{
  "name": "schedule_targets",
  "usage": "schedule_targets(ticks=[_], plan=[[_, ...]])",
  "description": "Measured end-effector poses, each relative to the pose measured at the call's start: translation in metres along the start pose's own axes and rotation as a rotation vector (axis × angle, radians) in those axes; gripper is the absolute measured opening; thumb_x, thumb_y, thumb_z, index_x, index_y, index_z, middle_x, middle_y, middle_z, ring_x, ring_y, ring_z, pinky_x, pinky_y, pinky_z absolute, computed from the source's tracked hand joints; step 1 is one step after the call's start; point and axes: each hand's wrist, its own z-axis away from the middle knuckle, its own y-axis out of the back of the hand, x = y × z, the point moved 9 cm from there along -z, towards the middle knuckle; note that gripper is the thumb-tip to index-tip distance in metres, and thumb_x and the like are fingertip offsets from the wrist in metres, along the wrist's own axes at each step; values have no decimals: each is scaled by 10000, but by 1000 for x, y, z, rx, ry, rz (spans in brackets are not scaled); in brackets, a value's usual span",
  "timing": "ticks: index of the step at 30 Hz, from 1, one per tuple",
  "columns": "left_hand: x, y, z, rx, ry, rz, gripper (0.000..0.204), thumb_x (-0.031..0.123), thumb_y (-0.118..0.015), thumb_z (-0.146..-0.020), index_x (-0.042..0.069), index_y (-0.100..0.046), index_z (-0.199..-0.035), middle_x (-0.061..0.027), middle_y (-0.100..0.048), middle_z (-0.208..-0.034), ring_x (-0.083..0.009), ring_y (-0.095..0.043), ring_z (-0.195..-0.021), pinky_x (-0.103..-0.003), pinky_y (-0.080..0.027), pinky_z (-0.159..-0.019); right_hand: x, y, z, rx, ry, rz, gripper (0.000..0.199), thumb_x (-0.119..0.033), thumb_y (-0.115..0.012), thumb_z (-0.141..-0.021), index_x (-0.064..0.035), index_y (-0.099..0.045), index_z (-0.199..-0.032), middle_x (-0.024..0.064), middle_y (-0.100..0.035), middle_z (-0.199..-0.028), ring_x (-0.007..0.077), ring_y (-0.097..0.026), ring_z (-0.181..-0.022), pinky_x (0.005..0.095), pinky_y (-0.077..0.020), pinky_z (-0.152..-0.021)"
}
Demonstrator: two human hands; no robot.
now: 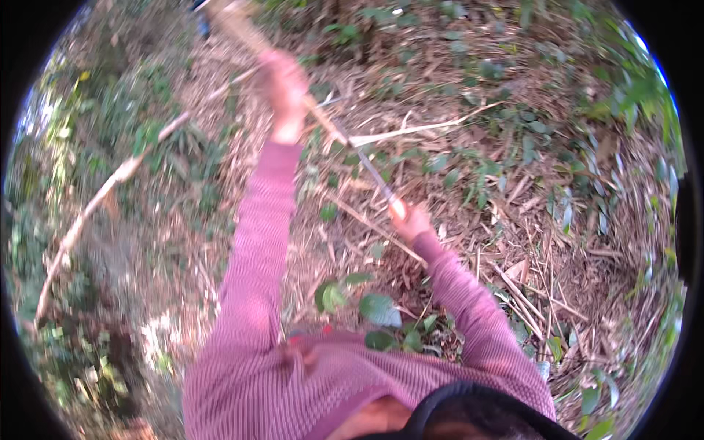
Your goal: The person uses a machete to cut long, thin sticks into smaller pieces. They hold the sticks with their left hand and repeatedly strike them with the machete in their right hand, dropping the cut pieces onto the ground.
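My left hand [284,88] is stretched far forward, its fingers wrapped round a pale wooden stick [246,31]. Beyond the hand, the stick runs toward the top edge, blurred by motion. My right hand [412,220], nearer to me and to the right, is closed on the handle of a long knife [375,174]. The blade points up and left, and its tip end lies close to the near end of the stick. I cannot tell whether blade and stick touch.
Dry leaves and twigs [484,220] cover the ground. A long pale branch [125,172] slants across the left side. A thinner pale branch [425,132] spreads right from near the blade tip. Green leafy plants [380,309] grow close before me; foliage [631,95] stands at the right.
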Motion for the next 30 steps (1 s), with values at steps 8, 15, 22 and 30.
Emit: schedule_targets(ticks=[8,15,22,30], plan=[[-49,159,52,583,269,-136,596,629,-80,-845,129,-341,-650,-38,-336,-505,-122,-351,-408,-254,-444,-396,0,-59,60,20,-274,-315,346,-292,-596,-733,-95,-543,-1013,173,-629,-818,334,-624,-749,430,-492,-695],[-88,354,134,1112,362,99,622,694,-195,-821,130,-374,-628,44,-287,-492,-123,-307,-452,-347,-385,-557,-40,-95,74,63,-284,-509,345,-267,-585,-705,-41,-505,-954,200,-605,-761,382,-593,-742,449,-458,-682],[-72,292,68,476,153,293,642,764,-191,-771,173,-304,-546,57,-197,-461,-88,-204,-394,-233,-210,-387,-26,-86,120,-62,-288,-726,361,-216,-600,-715,-42,-510,-1019,196,-600,-817,301,-617,-688,407,-486,-650],[-121,116,72,-51,547,274,647,776,-244,-744,190,-335,-486,76,-254,-419,-48,-201,-344,-196,-204,-321,17,-57,201,-269,-513,-1112,280,-32,-563,-726,-8,-520,-1002,13,-519,-667,76,-478,-464,232,-402,-421]])
